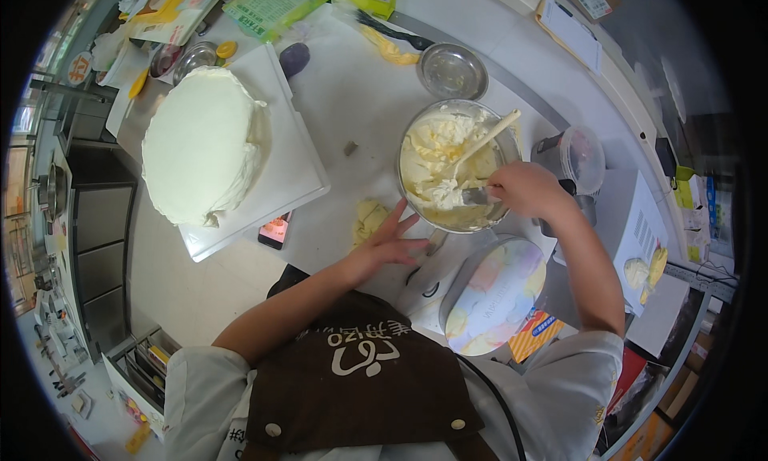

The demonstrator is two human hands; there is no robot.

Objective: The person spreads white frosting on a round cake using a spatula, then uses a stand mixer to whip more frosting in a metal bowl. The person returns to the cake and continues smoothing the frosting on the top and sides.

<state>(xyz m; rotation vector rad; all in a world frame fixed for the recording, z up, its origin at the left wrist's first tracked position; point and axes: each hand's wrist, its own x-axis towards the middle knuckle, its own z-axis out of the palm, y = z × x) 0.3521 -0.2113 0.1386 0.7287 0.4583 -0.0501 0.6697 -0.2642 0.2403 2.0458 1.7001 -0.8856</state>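
My right hand grips a metal spatula whose blade is in the pale cream inside a metal mixing bowl. A light-coloured spatula with a long handle also leans in the bowl. My left hand has its fingers spread at the bowl's near left side, nothing held; whether a fingertip touches the rim, I cannot tell. To the left, a large cake coated in smooth pale cream stands on a white board, its edge ragged at the right.
A phone lies by the board's near corner. Near the bowl are a yellow cloth, a shallow metal bowl, a clear plastic tub and a pastel oval lid-like object. Green packages lie at the far edge.
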